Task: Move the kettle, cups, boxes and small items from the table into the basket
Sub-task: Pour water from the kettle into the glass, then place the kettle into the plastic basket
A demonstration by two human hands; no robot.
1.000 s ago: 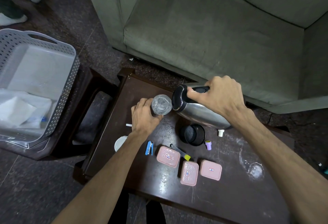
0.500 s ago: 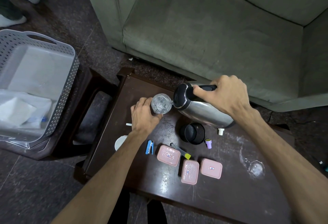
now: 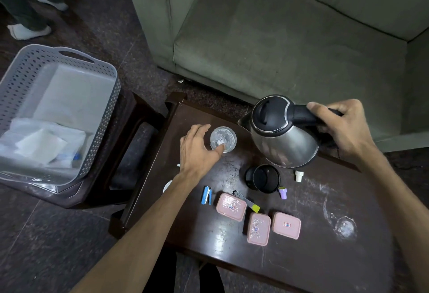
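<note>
The kettle (image 3: 282, 131), tipped at the glass (image 3: 223, 139) a moment ago, is now held upright above the table (image 3: 301, 258) by the right hand (image 3: 341, 127) clenched on its handle, while the glass is loosely cupped by the left hand (image 3: 199, 148), so carrying to the basket (image 3: 102, 116) can begin.

Nothing here can actually be read. Each of the three pink boxes (image 3: 231, 206) (image 3: 258, 228) (image 3: 286, 225) on the table (image 3: 301, 258) carries a small label with red and blue marks on its lid, but the print is too small to make out.
</note>
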